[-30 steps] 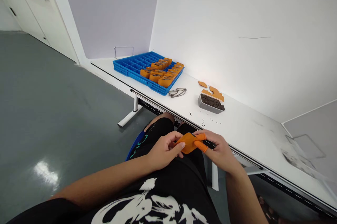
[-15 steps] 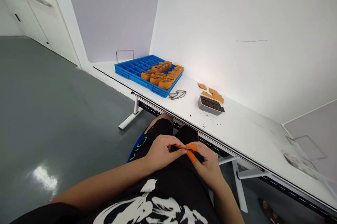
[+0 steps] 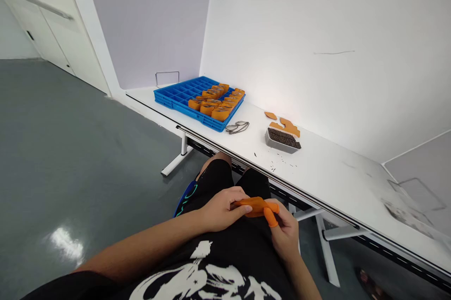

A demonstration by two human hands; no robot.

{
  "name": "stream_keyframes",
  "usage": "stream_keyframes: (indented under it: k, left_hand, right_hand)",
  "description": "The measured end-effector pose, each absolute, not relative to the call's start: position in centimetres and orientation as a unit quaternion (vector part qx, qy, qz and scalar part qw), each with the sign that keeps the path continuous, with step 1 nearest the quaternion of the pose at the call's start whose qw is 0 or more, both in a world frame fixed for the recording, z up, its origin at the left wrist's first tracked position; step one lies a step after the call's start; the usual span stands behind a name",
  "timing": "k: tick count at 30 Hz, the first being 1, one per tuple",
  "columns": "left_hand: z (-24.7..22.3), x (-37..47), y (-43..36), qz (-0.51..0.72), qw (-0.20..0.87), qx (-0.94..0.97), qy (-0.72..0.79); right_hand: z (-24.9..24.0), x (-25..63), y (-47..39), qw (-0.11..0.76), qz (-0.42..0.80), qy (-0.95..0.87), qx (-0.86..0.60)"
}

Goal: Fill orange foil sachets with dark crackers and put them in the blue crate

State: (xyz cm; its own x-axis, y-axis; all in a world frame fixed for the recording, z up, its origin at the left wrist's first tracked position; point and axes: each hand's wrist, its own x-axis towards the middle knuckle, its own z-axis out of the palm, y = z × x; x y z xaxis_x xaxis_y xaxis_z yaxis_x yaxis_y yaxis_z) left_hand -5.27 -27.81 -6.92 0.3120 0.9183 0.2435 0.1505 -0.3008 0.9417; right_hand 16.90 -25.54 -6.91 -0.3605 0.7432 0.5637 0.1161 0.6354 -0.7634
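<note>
Above my lap, both hands pinch a thin, flat orange piece (image 3: 255,206), its broad face partly turned up to me. My left hand (image 3: 225,208) grips its left end between thumb and fingers. At the right end, my right hand (image 3: 284,229) closes on it with thumb and forefinger, both capped in orange finger cots (image 3: 270,217). My fingers hide the ends of the piece, and its material cannot be made out.
On the white table (image 3: 317,175) stands a blue compartment tray (image 3: 190,113) partly filled with orange pieces. Glasses (image 3: 237,127) lie beside it. Farther right are a grey box (image 3: 281,144) of dark strips, loose orange pieces (image 3: 289,127) and scattered dark bits (image 3: 273,168).
The orange piece has turned from edge-on to showing its broad face. My right hand has moved slightly right and down, away from my left hand.
</note>
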Motion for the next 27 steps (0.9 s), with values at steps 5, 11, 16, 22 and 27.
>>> stream_keyframes:
  k: [5,11,16,22,27]
  left_hand:
    - [-7.0,-5.6,-27.5,0.442,0.437,0.688,0.374]
    - [-8.0,-5.7,-27.4,0.450,0.455,0.655,0.402]
    - [-8.8,-5.7,-26.9,0.470,0.457,0.618,0.434]
    - [-9.4,-5.7,-26.4,0.428,0.503,0.607,0.442]
    - [-10.1,-5.6,-26.1,0.405,0.541,0.598,0.431]
  right_hand:
    - [-8.7,16.9,-24.9,0.505,0.401,-0.700,-0.307]
    - [-10.8,16.9,-24.2,0.431,0.512,-0.680,-0.300]
    - [-13.4,17.1,-22.7,0.474,0.549,-0.611,-0.317]
    - [-14.9,17.8,-22.0,0.493,0.628,-0.528,-0.289]
    - [-15.9,18.7,-22.7,0.437,0.683,-0.532,-0.244]
